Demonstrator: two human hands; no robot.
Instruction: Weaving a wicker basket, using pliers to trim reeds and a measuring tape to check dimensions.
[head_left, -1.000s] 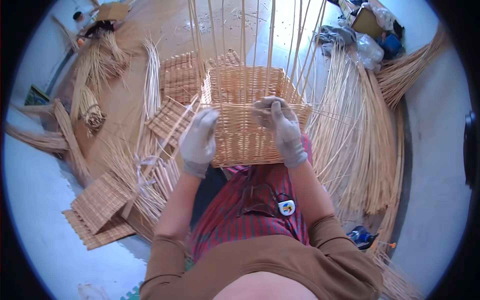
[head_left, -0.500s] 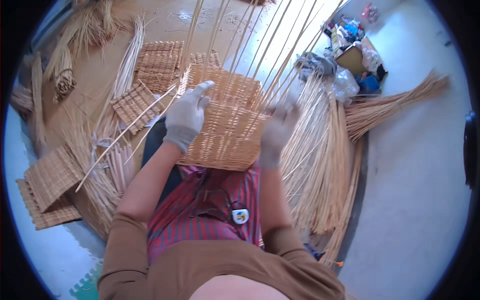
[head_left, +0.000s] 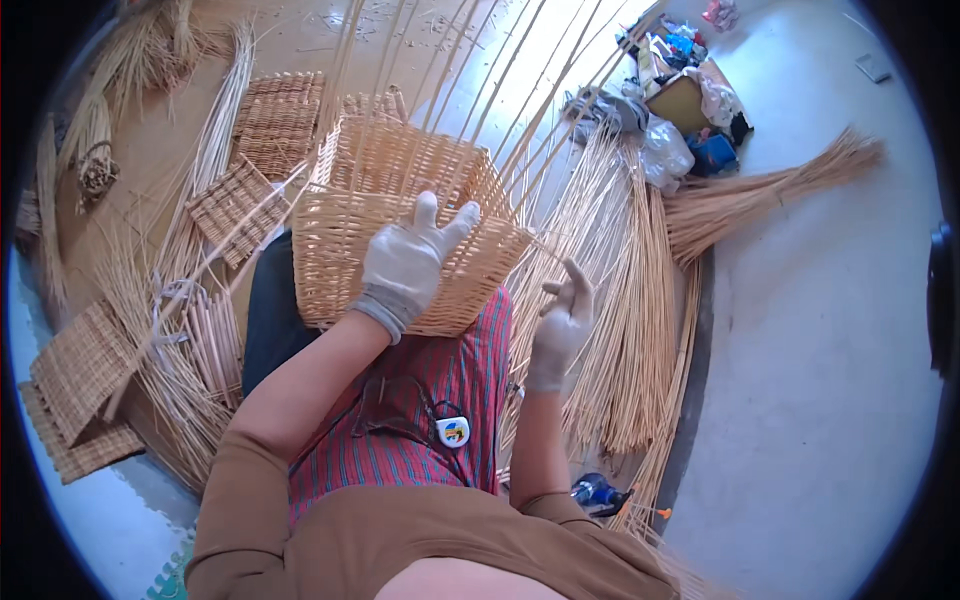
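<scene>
A square, open-topped wicker basket rests tilted on my lap, with tall upright stakes rising from its rim. My left hand, in a pale glove, lies against the near wall with the forefinger and another finger stretched apart. Beyond the basket's right corner is my right hand, gloved too. From that corner a thin weaving strand runs to its bent fingers, which appear to pinch it; the exact grip is small in view.
Woven panels and pale strand bundles lie at the left. Long loose strands spread beside my right arm, with a tied bundle beyond them. A box of odds and ends stands at the far right. A striped apron covers my lap.
The basket has turned, showing a corner toward me. My left hand has moved from its rim down onto the near wall. The right hand has dropped lower and away from the rim.
</scene>
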